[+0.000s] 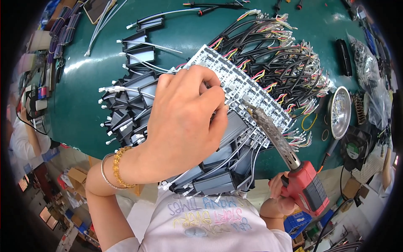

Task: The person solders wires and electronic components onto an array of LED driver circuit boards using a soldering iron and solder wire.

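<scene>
My right hand (278,196) is wrapped round the grip of a red and black soldering gun (305,187). Its long, crusted metal barrel slants up and left, with the tip over a white circuit board panel (252,86). Above the near left part of that panel, the fingers of my left hand (184,111) are pinched together; whatever lies between them is hidden. Black cables (273,63) with red, yellow and white wire ends run from the panel's far edge. Black cases with grey faces (214,184) and thin white leads crowd along its near side.
At the right stand a round metal dish (340,110), a black fan (357,147) and clear plastic bags (371,80). Bundled wires (63,33) and a phone (97,9) lie at the far left of the green table (90,98). Another person (27,136) sits at the left edge.
</scene>
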`<move>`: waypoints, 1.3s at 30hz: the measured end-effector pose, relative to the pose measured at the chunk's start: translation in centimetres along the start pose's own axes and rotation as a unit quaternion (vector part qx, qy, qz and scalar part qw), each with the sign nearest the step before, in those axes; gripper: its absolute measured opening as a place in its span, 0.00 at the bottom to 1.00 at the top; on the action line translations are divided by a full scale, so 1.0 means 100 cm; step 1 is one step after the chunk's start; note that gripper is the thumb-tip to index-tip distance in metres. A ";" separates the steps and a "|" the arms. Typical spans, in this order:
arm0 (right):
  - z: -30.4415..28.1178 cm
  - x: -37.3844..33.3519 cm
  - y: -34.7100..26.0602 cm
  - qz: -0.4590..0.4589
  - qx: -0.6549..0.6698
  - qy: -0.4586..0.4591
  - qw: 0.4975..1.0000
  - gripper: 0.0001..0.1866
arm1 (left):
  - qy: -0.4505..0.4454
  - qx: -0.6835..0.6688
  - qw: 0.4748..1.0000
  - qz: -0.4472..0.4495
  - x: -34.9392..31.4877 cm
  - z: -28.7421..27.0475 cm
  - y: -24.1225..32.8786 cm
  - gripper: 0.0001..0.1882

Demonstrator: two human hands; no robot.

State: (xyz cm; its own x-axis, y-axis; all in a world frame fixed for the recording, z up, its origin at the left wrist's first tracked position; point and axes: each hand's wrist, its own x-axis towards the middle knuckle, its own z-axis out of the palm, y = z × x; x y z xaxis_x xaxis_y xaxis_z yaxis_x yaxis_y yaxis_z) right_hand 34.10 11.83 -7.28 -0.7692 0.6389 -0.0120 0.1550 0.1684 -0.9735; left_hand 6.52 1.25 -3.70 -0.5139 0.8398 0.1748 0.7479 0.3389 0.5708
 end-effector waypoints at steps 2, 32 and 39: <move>0.010 -0.001 -0.001 -0.002 0.050 0.053 0.997 0.24 | 0.006 0.007 1.000 0.002 -0.002 0.001 0.000 0.06; 0.001 0.000 -0.001 -0.065 0.181 0.100 0.976 0.39 | -0.049 -0.014 0.999 -0.018 0.063 -0.064 -0.002 0.05; 0.000 -0.001 0.002 -0.049 0.227 0.066 0.970 0.40 | -0.139 -0.063 0.988 0.026 0.025 -0.019 0.022 0.04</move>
State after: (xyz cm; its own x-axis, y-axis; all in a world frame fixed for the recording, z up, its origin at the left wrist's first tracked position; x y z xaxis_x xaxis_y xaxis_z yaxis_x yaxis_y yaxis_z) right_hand 34.20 11.79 -7.50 -0.6763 0.7316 0.0866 -0.2274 -0.0955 -0.9691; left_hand 6.10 3.28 -0.50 -0.3280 0.9446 -0.0099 0.7026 0.2509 0.6659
